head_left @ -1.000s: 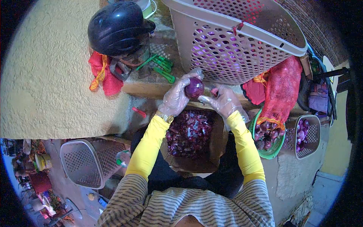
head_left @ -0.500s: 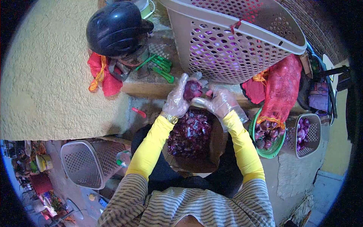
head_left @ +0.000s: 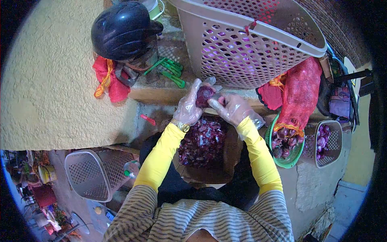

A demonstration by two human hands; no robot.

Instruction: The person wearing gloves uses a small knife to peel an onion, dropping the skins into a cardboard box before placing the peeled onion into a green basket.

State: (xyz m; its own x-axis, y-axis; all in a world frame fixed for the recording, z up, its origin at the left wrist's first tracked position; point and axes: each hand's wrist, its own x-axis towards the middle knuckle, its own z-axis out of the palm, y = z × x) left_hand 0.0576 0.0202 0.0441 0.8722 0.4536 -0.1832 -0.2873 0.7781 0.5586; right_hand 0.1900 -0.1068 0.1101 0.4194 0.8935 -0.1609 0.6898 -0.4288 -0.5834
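Observation:
My left hand [head_left: 188, 105], in a clear plastic glove, is closed around a red onion [head_left: 204, 96] and holds it up above a box. My right hand [head_left: 236, 108], gloved likewise, has its thumb and fingers pinched together at the onion's right side. Whatever sits within that pinch is too small and covered to name. Below both hands, the brown box [head_left: 209, 176] between my knees contains a heap of purple onion skins [head_left: 202, 143].
A big perforated basket [head_left: 191, 44] with onions stands ahead, beside a black helmet [head_left: 123, 30] and green-handled tools [head_left: 173, 72]. To the right are a red mesh sack [head_left: 302, 94], a green basket [head_left: 288, 164] and a smaller onion basket [head_left: 336, 141]. Another basket [head_left: 86, 173] lies left.
My right hand has turned and closed in on the onion's right side; a pinkish bit seen between its fingers earlier is now hidden. My left hand keeps its hold, nearly still.

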